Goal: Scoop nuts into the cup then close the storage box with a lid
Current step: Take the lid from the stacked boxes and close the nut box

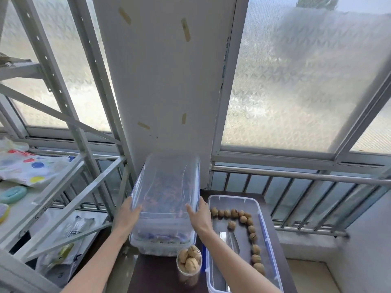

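Note:
My left hand (127,216) and my right hand (200,215) grip the near corners of a deep clear plastic lid (169,187). It is tilted, with its far end raised toward the white pillar. Under it stands a clear storage box (163,244) with dark contents that are blurred through the plastic. A clear cup (189,265) full of walnuts stands just in front of the box. To the right lies a shallow clear tray (213,271) with blue clips, holding a curved row of walnuts (251,229) and a metal scoop (231,240).
All of this stands on a small dark table (154,273). A white metal rack (69,170) with bags and a spotted cloth (31,168) is at the left. A railing (296,178) and frosted windows lie behind.

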`<state>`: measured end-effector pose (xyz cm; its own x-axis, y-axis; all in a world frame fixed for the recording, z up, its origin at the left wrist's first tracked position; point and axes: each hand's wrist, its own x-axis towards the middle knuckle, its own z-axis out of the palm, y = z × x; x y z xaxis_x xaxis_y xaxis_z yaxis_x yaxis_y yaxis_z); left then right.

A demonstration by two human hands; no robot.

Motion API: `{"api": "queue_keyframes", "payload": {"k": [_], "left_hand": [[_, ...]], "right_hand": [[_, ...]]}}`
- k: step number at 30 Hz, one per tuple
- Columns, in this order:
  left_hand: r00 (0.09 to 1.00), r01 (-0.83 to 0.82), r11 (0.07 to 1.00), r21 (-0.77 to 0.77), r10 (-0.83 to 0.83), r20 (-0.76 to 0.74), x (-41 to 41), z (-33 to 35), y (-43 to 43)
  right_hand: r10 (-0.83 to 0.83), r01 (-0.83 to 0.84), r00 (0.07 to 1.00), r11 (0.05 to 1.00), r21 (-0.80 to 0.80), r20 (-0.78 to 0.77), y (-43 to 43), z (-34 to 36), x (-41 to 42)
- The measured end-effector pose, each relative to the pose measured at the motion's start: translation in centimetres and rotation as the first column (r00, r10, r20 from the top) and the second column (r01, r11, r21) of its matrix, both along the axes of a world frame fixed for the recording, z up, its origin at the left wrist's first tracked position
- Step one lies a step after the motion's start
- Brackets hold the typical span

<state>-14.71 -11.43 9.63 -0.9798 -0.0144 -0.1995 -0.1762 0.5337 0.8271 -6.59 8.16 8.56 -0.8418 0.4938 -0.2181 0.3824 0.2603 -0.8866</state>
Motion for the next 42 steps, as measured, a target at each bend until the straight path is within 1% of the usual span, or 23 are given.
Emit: {"api": "queue_keyframes", "payload": {"k": [3,7,10,12,15,18,19,21,22,24,27,28,30,32,34,35,37,38,40,42], "left_hand": [[0.999,-0.023,0.998,0.065,0.025,-0.031,0.5,0.6,0.0],[0.995,-0.007,0.993,0.122,0.019,-0.101,2.1,1.6,0.9],[0.976,0.11,0.979,0.173,-0.074,-0.203,4.7,2.9,4.0],[0.952,0.214,0.962,0.169,-0.166,-0.257,6.8,3.1,6.9],[0.921,0.309,0.939,0.154,-0.254,-0.296,10.5,1.3,11.2],[0.927,0.333,0.931,0.147,-0.294,-0.234,14.8,-2.0,14.4],[0.933,0.329,0.933,0.147,-0.298,-0.201,16.1,-3.2,15.1],[0.943,0.322,0.935,0.152,-0.302,-0.138,18.1,-5.7,16.0],[0.947,0.317,0.936,0.153,-0.305,-0.097,19.0,-6.8,16.3],[0.955,0.295,0.946,0.137,-0.294,-0.026,20.3,-8.6,16.5],[0.968,0.242,0.963,0.121,-0.248,0.038,21.4,-10.8,16.6],[0.97,0.229,0.967,0.112,-0.236,0.05,21.5,-11.4,16.5],[0.976,0.194,0.976,0.097,-0.203,0.084,21.6,-12.5,16.3],[0.984,0.157,0.987,0.043,-0.16,0.079,21.2,-14.5,16.1],[0.987,0.159,0.987,-0.016,-0.159,0.02,20.8,-16.2,16.1],[0.986,0.169,0.984,-0.047,-0.169,0.011,20.6,-16.7,15.9],[0.979,0.203,0.977,-0.062,-0.201,0.041,20.2,-16.4,15.8],[0.975,0.218,0.974,-0.053,-0.216,0.053,20.0,-16.2,15.9],[0.973,0.229,0.971,-0.07,-0.225,0.051,19.9,-16.6,15.9],[0.972,0.233,0.969,-0.083,-0.229,0.05,19.8,-17.0,16.0]], "right_hand": [[-0.01,0.006,0.998,0.998,-0.066,-0.059,0.5,0.6,0.3],[0.022,-0.028,0.993,0.998,-0.051,-0.119,2.6,1.8,2.0],[0.026,-0.029,0.994,0.999,-0.033,-0.109,6.2,2.2,5.1],[-0.011,0.013,0.996,1.0,0.027,-0.091,8.9,1.5,8.0],[-0.041,0.045,0.998,0.995,0.084,-0.052,13.7,-2.6,13.3],[-0.093,0.088,0.994,0.993,0.08,0.064,17.2,-5.7,18.3],[-0.098,0.092,0.991,0.993,0.069,0.09,18.5,-7.2,19.7],[-0.118,0.111,0.986,0.992,0.064,0.119,19.5,-8.0,21.8],[-0.129,0.122,0.983,0.991,0.062,0.134,20.1,-9.1,22.7],[-0.102,0.095,0.982,0.994,0.049,0.16,21.4,-11.9,24.0],[-0.097,0.093,0.972,0.995,0.032,0.216,21.3,-14.0,24.5],[-0.102,0.102,0.973,0.995,0.012,0.206,21.0,-14.1,24.4],[-0.091,0.093,0.971,0.996,-0.001,0.22,19.5,-12.1,24.0],[-0.078,0.087,0.961,0.996,-0.021,0.264,18.4,-10.6,23.5],[-0.094,0.099,0.968,0.995,-0.014,0.233,18.5,-11.7,23.1],[-0.095,0.1,0.969,0.995,-0.012,0.226,19.1,-13.1,23.0],[-0.071,0.08,0.968,0.996,-0.028,0.241,21.6,-19.4,23.0],[-0.072,0.081,0.963,0.996,-0.024,0.261,21.9,-20.4,22.9],[-0.085,0.083,0.947,0.996,0.018,0.309,21.4,-19.4,22.7],[-0.095,0.067,0.935,0.994,0.091,0.342,19.6,-15.9,22.4]]}}
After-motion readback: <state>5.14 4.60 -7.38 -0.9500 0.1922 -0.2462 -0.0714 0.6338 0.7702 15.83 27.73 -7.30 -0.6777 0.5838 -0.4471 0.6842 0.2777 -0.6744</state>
